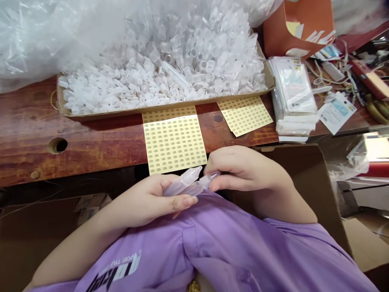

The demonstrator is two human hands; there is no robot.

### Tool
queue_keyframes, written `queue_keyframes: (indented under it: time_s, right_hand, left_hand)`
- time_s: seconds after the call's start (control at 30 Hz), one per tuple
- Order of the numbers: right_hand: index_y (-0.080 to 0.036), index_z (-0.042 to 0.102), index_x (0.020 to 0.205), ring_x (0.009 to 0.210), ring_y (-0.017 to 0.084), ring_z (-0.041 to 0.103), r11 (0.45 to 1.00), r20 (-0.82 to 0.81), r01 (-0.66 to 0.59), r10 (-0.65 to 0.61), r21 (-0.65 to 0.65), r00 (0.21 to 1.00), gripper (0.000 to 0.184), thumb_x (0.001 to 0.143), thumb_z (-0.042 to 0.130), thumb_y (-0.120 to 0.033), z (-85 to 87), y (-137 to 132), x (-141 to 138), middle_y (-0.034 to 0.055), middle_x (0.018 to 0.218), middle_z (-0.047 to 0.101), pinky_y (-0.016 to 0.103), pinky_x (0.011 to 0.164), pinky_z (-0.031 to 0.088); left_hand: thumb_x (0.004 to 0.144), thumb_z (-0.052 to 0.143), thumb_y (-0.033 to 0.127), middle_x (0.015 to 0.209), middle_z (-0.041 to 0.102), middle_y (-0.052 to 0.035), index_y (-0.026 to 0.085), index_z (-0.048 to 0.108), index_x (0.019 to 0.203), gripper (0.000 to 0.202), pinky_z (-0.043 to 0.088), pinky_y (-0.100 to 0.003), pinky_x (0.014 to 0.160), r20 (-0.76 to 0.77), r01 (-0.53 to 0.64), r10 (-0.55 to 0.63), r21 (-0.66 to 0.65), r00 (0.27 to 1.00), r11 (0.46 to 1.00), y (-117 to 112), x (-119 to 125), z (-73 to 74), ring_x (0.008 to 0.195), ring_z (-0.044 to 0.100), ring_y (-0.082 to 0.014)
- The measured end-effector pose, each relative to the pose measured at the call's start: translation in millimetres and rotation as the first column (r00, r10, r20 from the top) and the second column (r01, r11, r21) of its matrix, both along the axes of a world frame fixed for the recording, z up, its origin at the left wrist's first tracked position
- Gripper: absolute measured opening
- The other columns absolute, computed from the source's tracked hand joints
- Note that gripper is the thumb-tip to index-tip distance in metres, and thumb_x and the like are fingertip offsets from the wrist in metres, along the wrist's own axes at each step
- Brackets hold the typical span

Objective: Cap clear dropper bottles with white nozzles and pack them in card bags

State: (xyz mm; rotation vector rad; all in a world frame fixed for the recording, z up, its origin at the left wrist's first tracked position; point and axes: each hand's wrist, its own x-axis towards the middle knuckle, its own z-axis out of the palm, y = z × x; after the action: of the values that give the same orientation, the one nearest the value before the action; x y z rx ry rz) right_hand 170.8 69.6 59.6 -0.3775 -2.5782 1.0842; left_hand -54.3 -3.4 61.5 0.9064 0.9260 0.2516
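In my left hand (152,200) are small translucent plastic dropper bottles (179,183), at least two, lying side by side with their pointed tops toward the right. My left thumb presses along them from below. The curled fingers and thumb of my right hand (232,168) close on the clear cap (212,177) of the lower bottle. Both hands are held close to my purple shirt, just in front of the table edge. Just beyond them, a yellow sheet of small oval stickers (174,140) hangs slightly over that edge.
A shallow cardboard tray (164,106) heaped with clear caps and white plugs lies across the wooden table (27,142). Another sticker sheet (246,115), stacked packaged cards (293,89) and an orange box (304,28) stand right. Open cardboard boxes (291,162) sit below the edge.
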Motion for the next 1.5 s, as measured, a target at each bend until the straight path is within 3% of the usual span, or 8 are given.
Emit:
queue_keyframes:
  time_s: [0.7,0.87,0.93,1.03,1.1,1.17,1.3,1.5]
  right_hand:
    - [-0.013,0.057,0.095,0.071,0.011,0.055,0.999,-0.215,0.048,-0.050,-0.016,0.975,0.025,0.097,0.048,-0.036,-22.4,-8.1,33.7,0.0042,0.078,0.061,0.022,0.064,0.044]
    - [-0.016,0.055,0.079,0.061,0.010,0.049,0.986,-0.251,0.146,-0.162,-0.079,0.954,0.029,0.098,0.044,-0.035,-32.3,-14.4,39.5,0.0006,0.065,0.054,0.023,0.056,0.037]
    - [-0.018,0.057,0.083,0.062,0.010,0.052,0.917,-0.259,0.230,-0.320,-0.326,0.911,0.029,0.098,0.045,-0.039,-40.7,-20.2,37.8,0.0002,0.070,0.056,0.023,0.058,0.039]
    - [-0.022,0.058,0.102,0.060,0.009,0.052,0.586,-0.225,0.295,-0.654,-0.754,0.723,0.037,0.095,0.042,-0.054,-53.1,-30.3,35.3,-0.0007,0.075,0.058,0.022,0.055,0.042]
    - [-0.023,0.057,0.099,0.052,0.008,0.047,0.399,-0.180,0.294,-0.807,-0.869,0.563,0.038,0.093,0.044,-0.058,-56.9,-35.9,37.4,-0.0025,0.068,0.055,0.021,0.047,0.036]
    - [-0.021,0.056,0.082,0.045,0.007,0.040,0.350,-0.164,0.329,-0.862,-0.877,0.479,0.035,0.092,0.050,-0.054,-54.8,-40.1,42.5,-0.0036,0.058,0.050,0.020,0.041,0.029]
    - [-0.020,0.056,0.081,0.051,0.007,0.042,0.424,-0.160,0.354,-0.799,-0.833,0.580,0.035,0.091,0.053,-0.054,-39.0,-46.4,49.1,-0.0022,0.063,0.052,0.020,0.046,0.034]
    - [-0.020,0.054,0.100,0.073,0.011,0.059,0.595,-0.263,0.335,-0.698,-0.731,0.666,0.042,0.077,0.070,-0.052,-26.8,-44.3,36.6,-0.0001,0.084,0.061,0.023,0.065,0.052]
  left_hand:
    - [0.082,0.062,0.044,0.055,0.043,0.0047,0.015,0.049,0.062,0.037,0.023,-0.018,0.043,-0.024,0.102,-0.103,-0.042,0.994,0.994,18.3,35.2,9.1,0.048,0.033,-0.0057]
    - [0.083,0.063,0.044,0.053,0.046,0.0037,0.015,0.051,0.061,0.038,0.026,-0.016,0.043,-0.062,0.111,-0.113,-0.033,0.992,0.993,20.4,49.5,8.7,0.047,0.036,-0.0052]
    - [0.086,0.060,0.043,0.052,0.049,0.0039,0.015,0.057,0.072,0.033,0.025,-0.015,0.040,0.032,0.049,-0.046,-0.074,0.998,0.996,21.9,57.6,8.0,0.042,0.035,-0.0042]
    - [0.092,0.053,0.040,0.059,0.063,0.0007,0.016,0.057,0.090,0.024,0.029,-0.015,0.035,0.171,-0.155,0.196,-0.225,0.966,0.962,28.2,71.9,10.2,0.034,0.041,-0.0053]
    - [0.094,0.048,0.032,0.076,0.072,-0.0047,0.016,0.056,0.089,0.019,0.041,-0.017,0.039,0.177,-0.306,0.375,-0.322,0.910,0.896,34.8,81.1,14.2,0.042,0.057,-0.0094]
    - [0.094,0.045,0.024,0.091,0.074,-0.0077,0.015,0.055,0.086,0.016,0.051,-0.019,0.052,0.132,-0.435,0.502,-0.347,0.855,0.831,41.0,88.7,17.8,0.062,0.069,-0.0129]
    - [0.090,0.054,0.027,0.109,0.071,-0.0090,0.015,0.060,0.091,0.014,0.053,-0.027,0.086,0.082,-0.526,0.534,-0.097,0.842,0.845,46.0,100.2,17.3,0.102,0.067,-0.0190]
    - [0.088,0.056,0.047,0.126,0.063,-0.0077,0.018,0.055,0.126,0.047,0.044,-0.035,0.103,-0.059,-0.130,0.156,0.315,0.986,0.940,52.3,123.3,25.9,0.122,0.055,-0.0236]
